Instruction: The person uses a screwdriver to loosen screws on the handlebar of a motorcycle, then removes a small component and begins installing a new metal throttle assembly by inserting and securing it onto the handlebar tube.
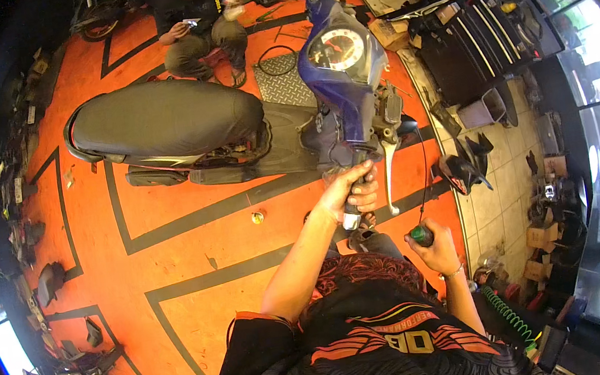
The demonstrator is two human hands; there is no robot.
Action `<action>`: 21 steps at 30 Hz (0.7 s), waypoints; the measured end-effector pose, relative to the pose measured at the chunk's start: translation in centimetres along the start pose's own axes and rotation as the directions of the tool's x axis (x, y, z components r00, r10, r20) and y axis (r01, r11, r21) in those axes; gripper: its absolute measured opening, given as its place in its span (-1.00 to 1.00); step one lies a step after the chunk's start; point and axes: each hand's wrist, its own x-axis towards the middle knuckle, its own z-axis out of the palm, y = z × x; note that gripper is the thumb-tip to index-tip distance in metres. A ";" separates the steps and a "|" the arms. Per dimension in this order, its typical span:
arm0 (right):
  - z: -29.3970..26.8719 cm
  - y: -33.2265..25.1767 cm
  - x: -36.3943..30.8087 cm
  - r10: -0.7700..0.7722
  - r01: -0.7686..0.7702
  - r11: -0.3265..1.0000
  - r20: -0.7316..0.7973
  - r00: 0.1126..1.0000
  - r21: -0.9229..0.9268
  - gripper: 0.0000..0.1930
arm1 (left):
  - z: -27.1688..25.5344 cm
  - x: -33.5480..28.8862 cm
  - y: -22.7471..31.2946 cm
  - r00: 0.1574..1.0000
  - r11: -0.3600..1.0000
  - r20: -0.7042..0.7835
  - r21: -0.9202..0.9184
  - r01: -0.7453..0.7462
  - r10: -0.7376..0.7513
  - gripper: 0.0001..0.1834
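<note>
Left hand: fingers wrapped around the dark, cylindrical handlebar grip, whose metallic end shows below them; a slim, curved metal lever lies just right of these fingers. Right hand: fingers clamped on a rounded green handle. Beyond the left fingers, the smooth blue cowl carries a round dial; the matte seat extends farther left.
</note>
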 end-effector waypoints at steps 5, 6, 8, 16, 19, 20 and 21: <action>0.2 0.1 -0.2 0.025 -0.025 1.000 0.007 1.000 0.017 -0.71 | 2.6 -0.4 0.6 0.976 0.982 -0.216 0.189 0.029 0.013 -0.72; 0.3 0.3 -0.3 0.016 -0.016 0.999 0.005 1.000 0.039 -0.71 | 3.5 -0.4 0.6 0.933 0.941 -0.353 0.334 0.059 0.067 -0.72; 0.5 0.7 -0.4 0.009 -0.009 0.998 0.006 1.000 0.064 -0.71 | 3.8 0.0 0.5 0.842 0.829 -0.497 0.547 0.116 0.211 -0.69; 1.6 1.6 -0.4 -0.006 0.008 0.997 -0.027 1.000 0.080 -0.73 | 8.0 0.6 -1.5 0.535 -0.125 -0.402 0.703 0.701 0.743 -0.45; 2.2 2.2 -0.4 -0.025 0.026 0.995 -0.010 1.000 0.098 -0.73 | 7.4 0.3 -0.8 0.593 -0.034 -0.437 0.786 0.617 0.676 -0.55; 2.1 1.9 -0.3 -0.024 0.025 0.994 -0.011 1.000 0.103 -0.73 | 6.3 0.2 -0.5 0.593 -0.037 -0.438 0.783 0.621 0.676 -0.55; 1.9 1.3 -0.3 -0.021 0.021 0.995 -0.005 1.000 0.097 -0.73 | 4.7 0.0 -0.2 0.685 0.175 -0.450 0.884 0.433 0.573 -0.62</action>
